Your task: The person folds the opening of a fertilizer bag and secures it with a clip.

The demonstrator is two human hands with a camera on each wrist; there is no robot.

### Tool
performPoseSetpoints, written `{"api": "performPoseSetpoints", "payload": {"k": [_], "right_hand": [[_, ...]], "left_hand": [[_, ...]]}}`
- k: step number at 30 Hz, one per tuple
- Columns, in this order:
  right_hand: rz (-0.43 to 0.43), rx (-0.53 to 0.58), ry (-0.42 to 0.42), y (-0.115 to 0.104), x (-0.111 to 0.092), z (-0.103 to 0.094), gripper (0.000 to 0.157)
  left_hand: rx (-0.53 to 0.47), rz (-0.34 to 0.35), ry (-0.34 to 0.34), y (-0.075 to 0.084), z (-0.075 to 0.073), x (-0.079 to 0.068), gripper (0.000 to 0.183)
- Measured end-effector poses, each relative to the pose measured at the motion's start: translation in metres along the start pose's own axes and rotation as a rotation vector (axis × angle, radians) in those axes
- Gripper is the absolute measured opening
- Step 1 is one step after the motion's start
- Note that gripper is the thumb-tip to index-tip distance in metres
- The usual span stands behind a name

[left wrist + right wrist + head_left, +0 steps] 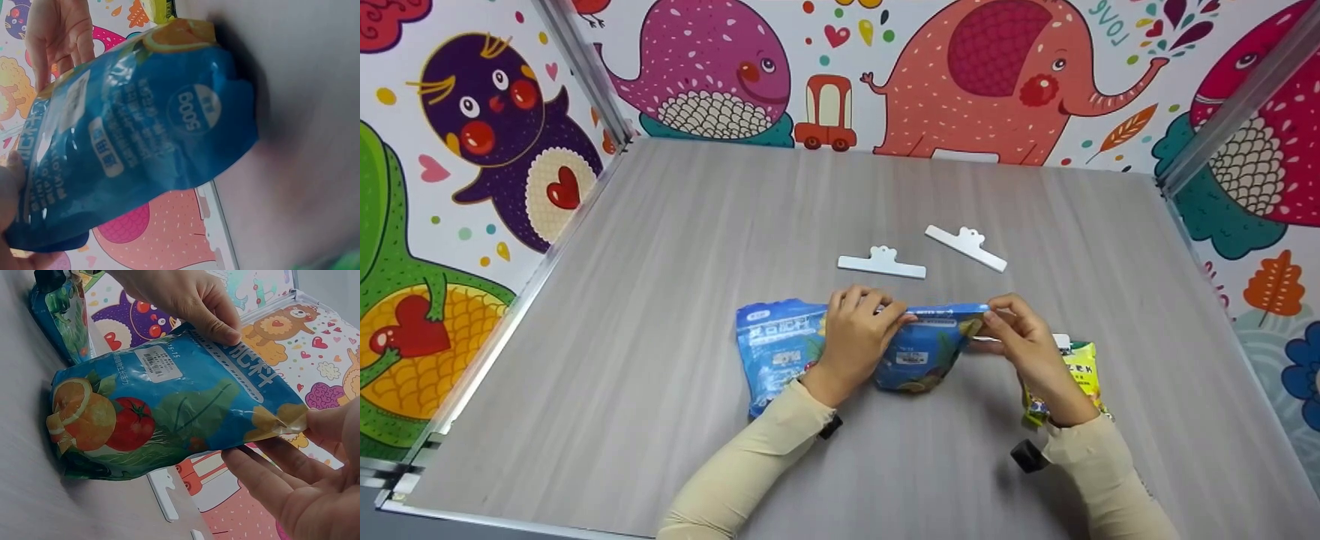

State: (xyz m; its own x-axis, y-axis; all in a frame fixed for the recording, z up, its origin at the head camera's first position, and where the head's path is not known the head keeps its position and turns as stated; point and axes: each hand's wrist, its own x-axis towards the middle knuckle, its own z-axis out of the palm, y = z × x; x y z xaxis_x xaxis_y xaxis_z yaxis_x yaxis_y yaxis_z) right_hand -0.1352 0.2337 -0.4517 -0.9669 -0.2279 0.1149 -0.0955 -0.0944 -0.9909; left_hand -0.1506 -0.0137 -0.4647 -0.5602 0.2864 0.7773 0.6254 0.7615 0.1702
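A blue plastic fertilizer pouch (934, 349) stands upright over the table, stretched between both hands. My left hand (855, 334) grips its top edge near the left end, thumb in front and fingers behind. At the opposite top corner my right hand (1024, 341) pinches the film between thumb and fingers. The right wrist view shows oranges and a tomato printed on the pouch (169, 405), plus a white barcode label. A "500g" mark shows on the pouch (152, 118) in the left wrist view. Left of it is a second blue pouch (769, 349), partly covered by the left hand and forearm.
Two white sealing clips, one flat (881, 262) and one slanted (966, 246), lie on the grey table (660, 262) beyond the hands. A yellow-green packet (1084, 367) with a white clip (1062, 343) lies behind the right wrist. Printed panels border the table.
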Motion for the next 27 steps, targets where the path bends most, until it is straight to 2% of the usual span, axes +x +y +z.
{"api": "performPoseSetpoints", "payload": {"k": [4,8,12,21,27], "right_hand": [[0.015,0.000,0.000,-0.001,0.000,0.000,0.008],[0.062,-0.022,0.035,-0.004,0.001,0.000,0.011],[0.070,-0.048,0.073,-0.008,0.002,-0.002,0.012],[-0.094,-0.133,0.069,-0.015,0.004,-0.009,0.021],[-0.123,-0.315,0.126,-0.018,0.005,-0.007,0.020]], "left_hand": [[-0.010,-0.008,-0.014,0.000,-0.001,0.000,0.012],[-0.022,-0.010,-0.002,0.000,0.001,0.000,0.012],[-0.027,-0.009,0.008,0.000,0.002,0.000,0.013],[-0.037,-0.015,-0.001,0.000,0.001,0.001,0.014],[-0.045,-0.022,-0.022,0.000,0.002,0.002,0.012]]}}
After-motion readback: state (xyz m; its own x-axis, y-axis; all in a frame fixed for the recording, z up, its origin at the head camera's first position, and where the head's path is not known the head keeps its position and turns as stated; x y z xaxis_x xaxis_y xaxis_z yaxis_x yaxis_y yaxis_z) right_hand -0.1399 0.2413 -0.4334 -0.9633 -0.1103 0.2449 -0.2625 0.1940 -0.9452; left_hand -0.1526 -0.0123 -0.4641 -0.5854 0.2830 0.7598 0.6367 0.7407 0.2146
